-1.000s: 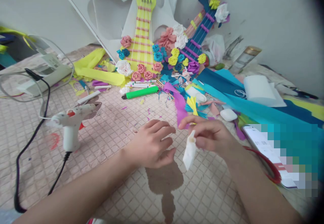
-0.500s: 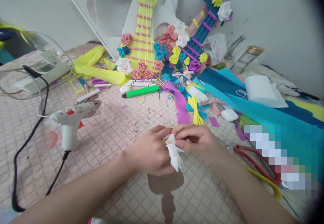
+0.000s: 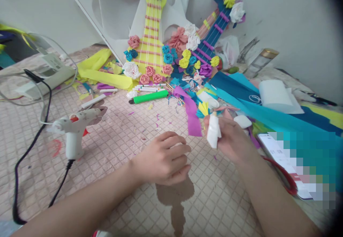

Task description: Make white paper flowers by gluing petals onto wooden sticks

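My right hand [image 3: 227, 135] is closed on a white pleated crepe paper piece [image 3: 213, 133], which hangs from the fingertips with a small tan band at its top. Just behind it is a yellow paper bow [image 3: 203, 108] on the tabletop, partly covered by my right hand. My left hand [image 3: 167, 158] rests low over the table with its fingers curled inward. A pale sliver shows between its fingers, too small to name. Beneath my left hand lies a brown guitar-shaped cutout [image 3: 177, 197]. A purple paper strip [image 3: 192, 117] runs between the two hands.
At left stands a white glue gun [image 3: 73, 137] with a black cord, near a power strip [image 3: 48, 78]. A green marker [image 3: 150, 97] lies ahead. Flower-decorated yellow [image 3: 152, 47] and blue [image 3: 211, 40] paper guitars lean behind. Red-handled scissors [image 3: 288, 179] and a phone [image 3: 270, 147] are at right.
My right hand has moved right and away from my left hand, carrying the white paper piece toward the yellow bow. My left hand has let go of that piece and stayed nearly in place.
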A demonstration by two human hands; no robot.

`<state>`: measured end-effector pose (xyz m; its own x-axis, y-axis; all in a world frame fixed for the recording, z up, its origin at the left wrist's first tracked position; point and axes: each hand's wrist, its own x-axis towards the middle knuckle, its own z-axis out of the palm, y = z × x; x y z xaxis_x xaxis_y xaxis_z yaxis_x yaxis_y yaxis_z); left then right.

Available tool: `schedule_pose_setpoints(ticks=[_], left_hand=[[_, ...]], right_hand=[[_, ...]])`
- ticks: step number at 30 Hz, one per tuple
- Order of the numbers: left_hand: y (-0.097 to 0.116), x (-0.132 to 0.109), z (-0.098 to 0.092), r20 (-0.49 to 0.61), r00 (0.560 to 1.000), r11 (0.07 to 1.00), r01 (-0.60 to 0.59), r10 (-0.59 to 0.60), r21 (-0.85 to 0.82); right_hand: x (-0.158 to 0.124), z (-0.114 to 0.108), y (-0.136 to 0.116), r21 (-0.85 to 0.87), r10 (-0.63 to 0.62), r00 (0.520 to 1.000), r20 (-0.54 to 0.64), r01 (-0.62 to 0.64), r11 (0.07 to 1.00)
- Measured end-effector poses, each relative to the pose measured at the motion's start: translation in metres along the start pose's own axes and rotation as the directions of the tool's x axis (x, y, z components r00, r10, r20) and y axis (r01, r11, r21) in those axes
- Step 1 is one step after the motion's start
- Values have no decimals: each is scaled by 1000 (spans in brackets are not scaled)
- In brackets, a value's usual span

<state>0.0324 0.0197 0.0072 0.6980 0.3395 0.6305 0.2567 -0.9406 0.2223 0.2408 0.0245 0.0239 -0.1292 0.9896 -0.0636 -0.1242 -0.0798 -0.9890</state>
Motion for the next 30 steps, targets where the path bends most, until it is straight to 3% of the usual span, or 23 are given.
schedule_pose_setpoints(ticks=[2, 4, 5, 9, 11, 13, 16, 20, 26, 30], left_hand=[[-1, 1, -2, -91, 957, 961, 269, -274, -62], [-4, 2, -4, -95, 845, 846, 509, -526, -158], [-6, 2, -4, -71, 810, 805, 561, -582, -192], [-15, 0, -3, 6, 776, 754, 615, -631, -229], [-18, -2, 0, 24, 699, 660, 685, -714, -308], [-19, -2, 3, 10, 647, 574, 683, -762, -452], [-17, 0, 4, 38, 663, 499, 598, -748, -627], [-6, 6, 0, 185, 721, 418, 568, -667, -709], [6, 9, 2, 176, 648, 398, 634, -741, -663], [5, 8, 5, 170, 625, 372, 637, -762, -675]], right_hand=[[-1, 4, 2, -40, -13, 1000, -2, 13, 999], [-3, 9, 4, -83, -4, 1000, 10, 5, 997], [-4, 11, 6, -100, 4, 1000, 24, -1, 995], [-6, 19, 10, -160, 7, 998, 68, 4, 987], [-6, 21, 10, -190, -18, 996, 83, 34, 981], [-6, 21, 10, -211, -41, 993, 107, 63, 976], [-7, 22, 10, -255, -65, 991, 119, 94, 962], [-8, 24, 11, -363, -136, 988, 75, 154, 919], [-9, 26, 13, -487, -182, 979, 90, 203, 850], [-10, 28, 13, -558, -227, 970, 83, 234, 796]])
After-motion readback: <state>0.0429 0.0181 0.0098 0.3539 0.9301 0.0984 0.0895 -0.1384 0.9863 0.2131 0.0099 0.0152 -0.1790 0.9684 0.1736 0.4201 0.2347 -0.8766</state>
